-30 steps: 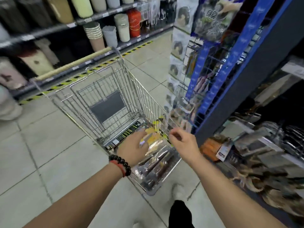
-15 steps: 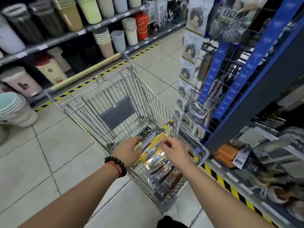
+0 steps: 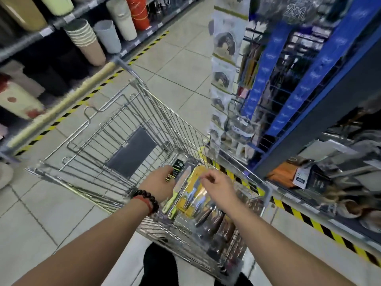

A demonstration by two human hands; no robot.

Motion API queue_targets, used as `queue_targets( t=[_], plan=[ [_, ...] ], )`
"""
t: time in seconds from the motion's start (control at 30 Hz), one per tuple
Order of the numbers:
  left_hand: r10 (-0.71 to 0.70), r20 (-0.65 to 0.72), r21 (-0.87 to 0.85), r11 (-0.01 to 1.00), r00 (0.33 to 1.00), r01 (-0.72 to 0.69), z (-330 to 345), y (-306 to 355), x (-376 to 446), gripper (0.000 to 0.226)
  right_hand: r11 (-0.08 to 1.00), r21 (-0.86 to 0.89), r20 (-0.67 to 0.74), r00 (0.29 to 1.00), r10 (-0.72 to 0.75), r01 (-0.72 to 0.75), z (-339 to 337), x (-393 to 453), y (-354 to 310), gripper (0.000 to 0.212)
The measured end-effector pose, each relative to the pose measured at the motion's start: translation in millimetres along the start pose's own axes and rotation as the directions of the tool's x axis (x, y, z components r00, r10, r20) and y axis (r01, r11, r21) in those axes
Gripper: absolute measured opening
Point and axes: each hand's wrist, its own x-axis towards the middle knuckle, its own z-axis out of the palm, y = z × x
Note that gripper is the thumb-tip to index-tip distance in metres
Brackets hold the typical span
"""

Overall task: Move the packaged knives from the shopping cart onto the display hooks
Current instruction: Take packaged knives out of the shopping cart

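Several packaged knives lie in the near end of the wire shopping cart. My left hand, with a bead bracelet at the wrist, grips the left edge of a green-handled knife package with a black card top. My right hand hovers just above a yellow-carded knife package, fingers loosely curled; whether they touch it is unclear. More blister packs with dark-handled knives lie nearer to me. The wire display grid with hooks stands to the right between blue uprights.
A hanging strip of packaged goods is close beside the cart's right side. Low shelves of kitchenware run on the right behind yellow-black floor tape. Bins and buckets fill the left shelving across the tiled aisle.
The view has shifted down and closer to the cart. My left hand has stayed on the green-handled knife package. My right hand has moved over the yellow-carded package.
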Motion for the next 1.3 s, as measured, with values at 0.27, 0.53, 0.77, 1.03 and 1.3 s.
queue_targets(
  t=[0.27,0.53,0.77,1.03,1.3],
  plan=[
    [-0.027,0.280,0.011,1.000,0.960,0.025,15,-92,124,0.051,0.972,0.064,-0.112,0.966,0.233,-0.227,117,83,23,0.011],
    [-0.125,0.465,0.036,0.992,0.876,0.123,75,-168,203,0.051,0.858,0.086,-0.066,0.857,0.512,-0.506,211,149,71,0.009],
    [-0.181,0.514,0.092,0.983,0.839,0.156,141,-206,237,0.064,0.761,0.059,-0.056,0.759,0.648,-0.646,260,192,129,0.036],
    [-0.283,0.499,0.269,0.949,0.819,0.164,198,-229,247,0.096,0.525,0.144,-0.121,0.511,0.851,-0.839,296,215,175,0.072],
    [-0.221,0.557,0.077,0.974,0.801,0.215,192,-249,254,0.052,0.472,0.207,-0.261,0.417,0.871,-0.857,317,222,187,0.045]
  ],
)
